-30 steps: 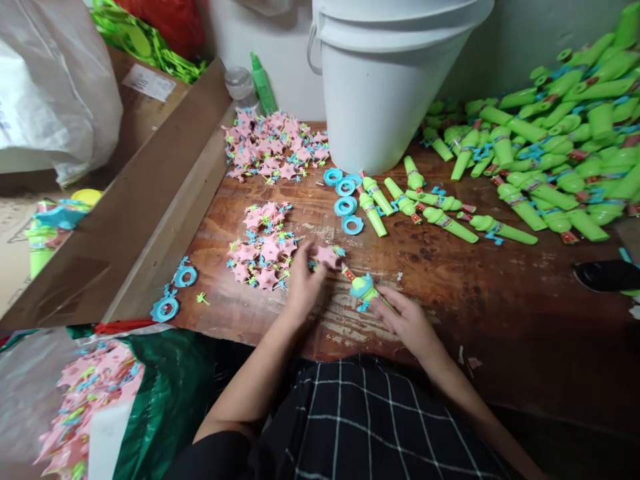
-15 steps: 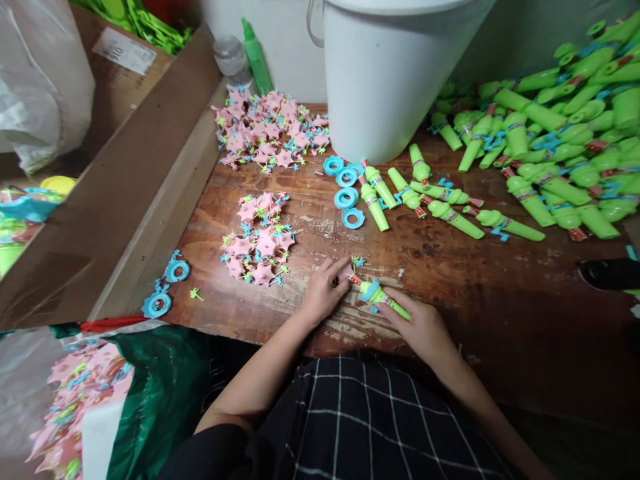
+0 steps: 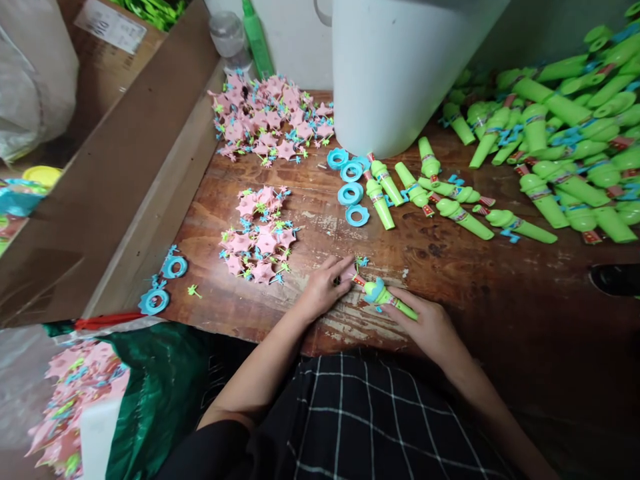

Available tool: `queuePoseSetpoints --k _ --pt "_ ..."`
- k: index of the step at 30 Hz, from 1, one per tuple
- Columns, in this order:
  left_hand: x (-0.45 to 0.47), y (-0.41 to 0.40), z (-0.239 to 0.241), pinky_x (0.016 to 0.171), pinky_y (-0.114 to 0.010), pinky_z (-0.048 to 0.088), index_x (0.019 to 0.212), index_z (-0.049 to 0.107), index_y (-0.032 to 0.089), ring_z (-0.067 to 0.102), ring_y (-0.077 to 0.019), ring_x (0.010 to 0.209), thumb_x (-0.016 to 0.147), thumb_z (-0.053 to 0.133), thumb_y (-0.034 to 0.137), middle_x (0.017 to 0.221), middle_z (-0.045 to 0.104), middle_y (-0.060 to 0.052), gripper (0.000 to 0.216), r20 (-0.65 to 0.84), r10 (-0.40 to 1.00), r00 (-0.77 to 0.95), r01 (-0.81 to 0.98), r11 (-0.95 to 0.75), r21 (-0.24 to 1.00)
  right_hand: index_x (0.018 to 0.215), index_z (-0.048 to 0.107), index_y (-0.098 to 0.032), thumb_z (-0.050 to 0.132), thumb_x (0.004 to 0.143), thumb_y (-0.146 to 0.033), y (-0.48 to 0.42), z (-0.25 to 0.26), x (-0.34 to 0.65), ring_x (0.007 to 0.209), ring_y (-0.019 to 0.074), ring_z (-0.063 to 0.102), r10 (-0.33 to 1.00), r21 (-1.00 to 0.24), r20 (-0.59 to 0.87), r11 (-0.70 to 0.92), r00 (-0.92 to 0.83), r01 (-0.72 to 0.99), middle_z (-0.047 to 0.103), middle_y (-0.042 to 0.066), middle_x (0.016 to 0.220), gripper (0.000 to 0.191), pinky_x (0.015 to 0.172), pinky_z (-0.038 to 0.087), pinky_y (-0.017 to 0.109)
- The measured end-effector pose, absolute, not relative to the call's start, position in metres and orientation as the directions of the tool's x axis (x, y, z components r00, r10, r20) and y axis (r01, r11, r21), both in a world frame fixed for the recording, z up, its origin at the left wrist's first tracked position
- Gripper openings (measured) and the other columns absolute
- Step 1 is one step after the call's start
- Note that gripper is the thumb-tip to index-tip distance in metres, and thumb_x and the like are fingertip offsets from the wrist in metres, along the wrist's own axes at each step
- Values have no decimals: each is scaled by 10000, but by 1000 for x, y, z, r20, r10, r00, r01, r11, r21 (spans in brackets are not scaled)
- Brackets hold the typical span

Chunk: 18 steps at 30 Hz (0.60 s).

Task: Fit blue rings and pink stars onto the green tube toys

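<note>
- Right hand lies at the near edge of the tabletop, fingers closed over the handle of a green toy and pressing it onto the wood.
- Left hand is just beside it, with the fingertips pinched together on the toy's red-banded front tip.
- The toy lies tilted near the middle of the near edge, between both hands.
- Two blue rings rest by the near left corner, against a cardboard box.
- A small pile of pink stars sits just left of the left hand.
- A black object lies at the right edge.
- Farther back, in the middle, are more blue rings and a row of green tubes.
- At the far edge are a bigger star pile, a white bucket and a green tube heap in the far right corner.
</note>
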<state>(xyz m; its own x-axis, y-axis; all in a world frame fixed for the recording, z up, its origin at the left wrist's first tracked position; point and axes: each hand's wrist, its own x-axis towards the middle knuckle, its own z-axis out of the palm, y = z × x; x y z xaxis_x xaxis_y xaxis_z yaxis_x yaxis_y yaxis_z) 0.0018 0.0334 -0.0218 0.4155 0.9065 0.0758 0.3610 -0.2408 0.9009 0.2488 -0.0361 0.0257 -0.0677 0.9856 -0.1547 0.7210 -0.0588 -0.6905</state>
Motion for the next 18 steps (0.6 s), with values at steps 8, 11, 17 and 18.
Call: queuePoseSetpoints --k 8,11,17,18 --pt "0 37 -25 876 -305 510 1494 505 229 560 -225 935 951 616 240 1022 516 -64 555 83 884 460 390 -285 875 1178 753 -317 610 932 -456 -10 80 239 810 268 758 952 -327 -226 124 -205 937 809 54 938 317 671 523 335" --pt "0 38 -26 870 -299 504 1520 469 224 560 -228 960 946 601 229 1058 529 -73 589 124 868 481 359 -324 875 996 756 -245 617 935 -359 5 117 208 597 254 677 922 -96 -284 247 -264 964 728 97 681 190 577 430 341" --pt "2 38 -21 835 -322 526 1530 458 230 586 -231 907 921 582 237 1047 575 -79 622 173 872 459 310 -339 888 786 736 -225 611 920 -227 22 127 188 611 265 666 922 -96 -286 244 -262 965 687 132 643 184 599 416 356" --pt "1 38 -18 850 -336 531 1538 445 238 597 -241 932 917 597 261 1087 594 -84 640 165 884 437 314 -322 893 827 752 -242 628 926 -297 21 118 196 631 263 676 930 -157 -281 198 -236 967 704 116 667 169 615 430 353"
